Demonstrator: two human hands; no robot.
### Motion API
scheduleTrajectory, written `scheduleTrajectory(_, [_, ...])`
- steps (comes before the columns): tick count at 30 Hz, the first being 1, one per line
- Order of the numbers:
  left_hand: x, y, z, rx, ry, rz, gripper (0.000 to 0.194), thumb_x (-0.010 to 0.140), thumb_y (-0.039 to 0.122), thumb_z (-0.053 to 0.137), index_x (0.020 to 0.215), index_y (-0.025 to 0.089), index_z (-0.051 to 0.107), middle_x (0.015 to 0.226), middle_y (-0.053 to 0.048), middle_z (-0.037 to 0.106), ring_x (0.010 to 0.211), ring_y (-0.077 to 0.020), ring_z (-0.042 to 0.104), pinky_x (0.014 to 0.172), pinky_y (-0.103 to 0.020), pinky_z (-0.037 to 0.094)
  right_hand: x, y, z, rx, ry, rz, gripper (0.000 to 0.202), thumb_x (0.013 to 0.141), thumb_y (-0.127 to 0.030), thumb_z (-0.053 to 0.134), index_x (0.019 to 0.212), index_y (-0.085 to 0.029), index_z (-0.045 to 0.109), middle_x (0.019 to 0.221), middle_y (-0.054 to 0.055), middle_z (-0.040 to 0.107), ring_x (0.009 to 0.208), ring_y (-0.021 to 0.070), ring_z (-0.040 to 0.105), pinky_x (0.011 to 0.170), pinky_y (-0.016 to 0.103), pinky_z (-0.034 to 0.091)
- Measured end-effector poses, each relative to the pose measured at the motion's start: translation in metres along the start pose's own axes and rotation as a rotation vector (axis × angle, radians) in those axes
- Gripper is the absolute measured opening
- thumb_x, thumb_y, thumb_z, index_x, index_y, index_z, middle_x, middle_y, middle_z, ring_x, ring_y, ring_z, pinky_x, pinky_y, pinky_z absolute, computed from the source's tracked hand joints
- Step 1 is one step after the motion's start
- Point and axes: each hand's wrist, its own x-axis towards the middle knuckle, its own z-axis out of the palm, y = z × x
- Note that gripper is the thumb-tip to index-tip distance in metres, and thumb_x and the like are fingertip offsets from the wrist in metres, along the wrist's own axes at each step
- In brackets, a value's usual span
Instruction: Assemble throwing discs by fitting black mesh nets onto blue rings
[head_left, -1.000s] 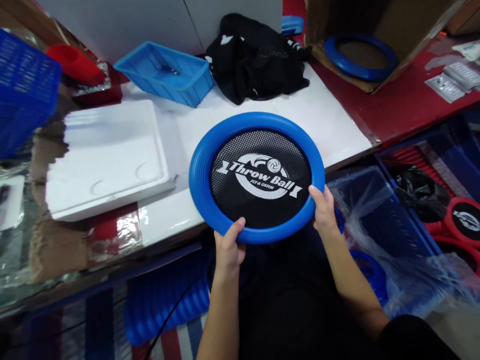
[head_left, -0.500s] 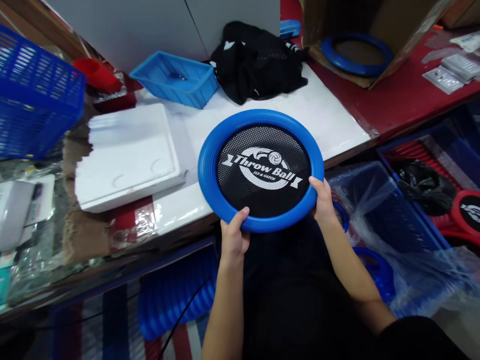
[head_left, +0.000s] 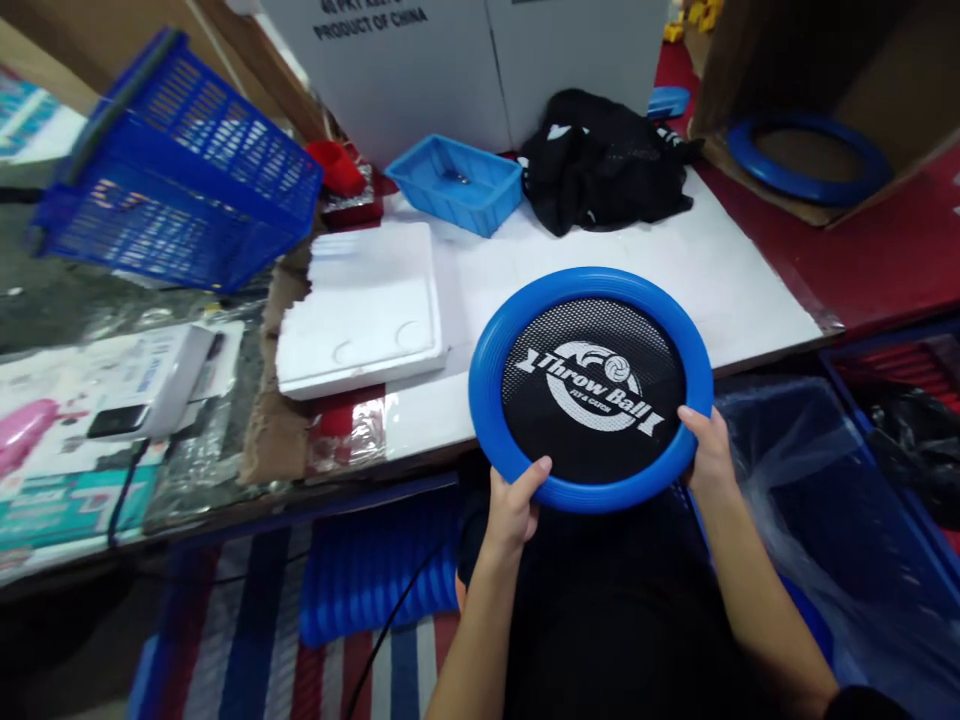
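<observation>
A round blue-rimmed disc (head_left: 491, 375) with black mesh and a white "Throw Ball" print is held face up, tilted over the front edge of the white-topped table (head_left: 750, 300). My left hand (head_left: 515, 505) grips its lower left rim, thumb on top and fingers underneath. On the lower right rim, my right hand (head_left: 709, 450) holds on in the same way. The fingers below the disc are mostly hidden.
Behind the disc are a white foam piece (head_left: 367, 310), a light blue tray (head_left: 457, 185) and black cloth (head_left: 600, 160). A blue basket (head_left: 202, 170) stands left. Another blue ring (head_left: 810, 158) lies in a carton. Blue rings (head_left: 375, 580) are stacked under the table.
The view has shifted left, so the table and its objects appear further right and more of the left side shows. Both hands still hold the disc.
</observation>
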Motion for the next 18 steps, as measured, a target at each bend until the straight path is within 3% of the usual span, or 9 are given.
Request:
scheduleTrajectory(8, [-0.012, -0.001, -0.001, -0.127, 0.041, -0.026, 0.073, 0.067, 0.034, 0.106, 0.133, 0.017, 0.078, 0.119, -0.013, 0.086, 0.117, -0.0345, 0.083, 0.107, -0.046, 0.065, -0.002, -0.012, 0.007, -0.067, -0.03, 0.035, 0.044, 0.075, -0.05, 0.097, 0.106, -0.027, 0.077, 0.088, -0.002, 0.079, 0.075, 0.0218, 0.071, 0.076, 0.037, 0.062])
scheduleTrajectory(13, [-0.014, 0.0, 0.012, -0.275, 0.229, -0.072, 0.065, 0.076, 0.049, 0.103, 0.128, 0.022, 0.078, 0.127, -0.011, 0.085, 0.122, -0.0316, 0.081, 0.11, -0.045, 0.065, -0.01, -0.008, 0.004, -0.062, -0.015, 0.018, 0.043, 0.08, -0.048, 0.095, 0.114, -0.028, 0.079, 0.101, -0.001, 0.082, 0.08, 0.0212, 0.073, 0.081, 0.037, 0.062])
scheduleTrajectory(18, [-0.006, 0.002, 0.015, -0.215, 0.295, 0.04, 0.062, 0.079, 0.06, 0.1, 0.121, 0.02, 0.079, 0.122, -0.012, 0.085, 0.115, -0.0287, 0.083, 0.104, -0.04, 0.067, -0.011, 0.004, -0.009, -0.052, -0.042, 0.034, 0.039, 0.078, -0.046, 0.097, 0.107, -0.029, 0.077, 0.089, -0.004, 0.077, 0.073, 0.0183, 0.068, 0.073, 0.032, 0.059])
